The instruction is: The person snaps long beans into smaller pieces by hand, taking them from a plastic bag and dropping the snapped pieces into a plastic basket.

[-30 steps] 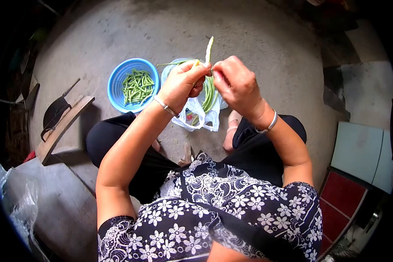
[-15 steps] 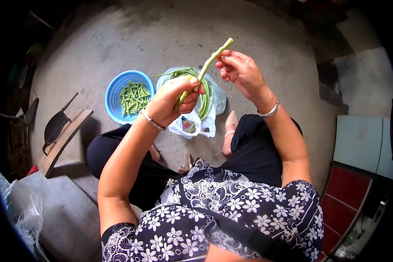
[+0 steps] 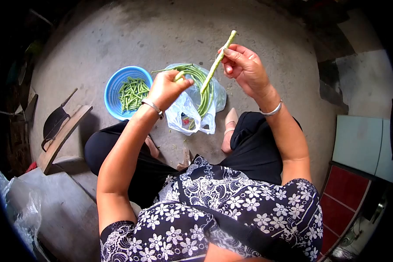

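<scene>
My right hand (image 3: 247, 70) pinches a thick, pale green long bean (image 3: 215, 67) near its upper end; the bean slants down to the left. My left hand (image 3: 168, 89) is closed on a short bean piece (image 3: 179, 76) that shows between thumb and fingers. The two hands are apart. Below them, a white plastic bag (image 3: 179, 115) on the floor holds a loose coil of long beans (image 3: 206, 98). Left of it stands a blue plastic basket (image 3: 111, 102), with many short cut bean pieces (image 3: 134, 92) inside.
At the left, a dark cleaver-like blade (image 3: 54, 124) rests against a wooden board (image 3: 65, 142). Clear plastic sheeting (image 3: 28, 209) lies at lower left. A cabinet with red panels (image 3: 345, 190) stands at the right. My feet are on the concrete floor (image 3: 170, 26) beside the bag.
My right hand has taken hold of the long bean, which was in my left hand. My left hand has moved left and down toward the basket, keeping a short piece.
</scene>
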Motion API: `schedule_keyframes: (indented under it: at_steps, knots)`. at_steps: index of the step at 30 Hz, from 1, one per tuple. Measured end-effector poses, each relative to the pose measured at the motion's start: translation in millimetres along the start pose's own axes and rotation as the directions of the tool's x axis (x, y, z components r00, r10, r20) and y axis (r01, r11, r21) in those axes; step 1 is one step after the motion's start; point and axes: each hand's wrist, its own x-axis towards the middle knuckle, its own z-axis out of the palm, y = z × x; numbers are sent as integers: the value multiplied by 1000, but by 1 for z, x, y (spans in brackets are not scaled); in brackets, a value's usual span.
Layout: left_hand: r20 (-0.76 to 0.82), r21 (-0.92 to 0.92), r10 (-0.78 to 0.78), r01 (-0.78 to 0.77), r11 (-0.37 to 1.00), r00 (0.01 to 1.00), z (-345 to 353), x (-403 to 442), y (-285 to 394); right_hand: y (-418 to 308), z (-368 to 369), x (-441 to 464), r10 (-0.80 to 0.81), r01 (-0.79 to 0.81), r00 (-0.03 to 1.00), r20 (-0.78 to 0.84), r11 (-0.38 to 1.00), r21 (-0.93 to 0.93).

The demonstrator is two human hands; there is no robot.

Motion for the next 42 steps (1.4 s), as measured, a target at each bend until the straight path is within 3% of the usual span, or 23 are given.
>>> schedule_keyframes:
  at_steps: [1,2,3,5,7,11,15,19,24,31,34,37,38,42]
  knots:
    - [35,186,53,-58,981,998,1,2,-3,0,-1,0,2,-2,1000,-6,1000,-7]
    - [112,109,115,-127,986,987,6,-2,-7,0,-2,1,3,-3,1000,-13,1000,-14]
    - [125,191,147,-169,967,981,10,-3,-8,0,-2,0,17,-17,1000,-12,1000,-17]
    - [29,252,134,-137,958,991,15,-2,-4,-1,-2,-1,47,-47,999,-8,999,-24]
    - [-1,-135,153,-152,979,988,14,0,7,2,2,-2,58,-59,998,-10,996,-61]
    - [117,-358,38,6,934,992,10,-12,29,12,11,-4,82,-82,997,-5,992,-94]
    - [73,-348,160,-126,929,984,18,-11,28,17,16,-4,103,-102,995,12,992,-72]
    - [63,-346,164,-133,929,984,14,-7,26,19,20,-4,117,-117,993,-17,993,0]
    - [-29,-571,9,-24,821,1000,20,-8,28,29,27,-5,-3,1,997,-80,1000,-27]
    - [-20,-732,-61,27,681,998,24,-5,23,41,39,-10,-274,234,955,-112,930,-283]
    - [-114,-824,-185,11,566,976,6,14,-5,31,42,-14,-416,375,899,-137,894,-246]
    - [-286,-812,-260,-89,577,922,-7,13,10,15,33,-13,-330,316,942,-65,934,-165]
    - [-262,-813,-218,-94,574,940,-7,9,15,13,30,-11,-259,244,964,-54,950,-194]
    - [138,-722,13,91,685,990,-3,-4,19,21,22,-6,-30,29,1000,-3,983,-179]
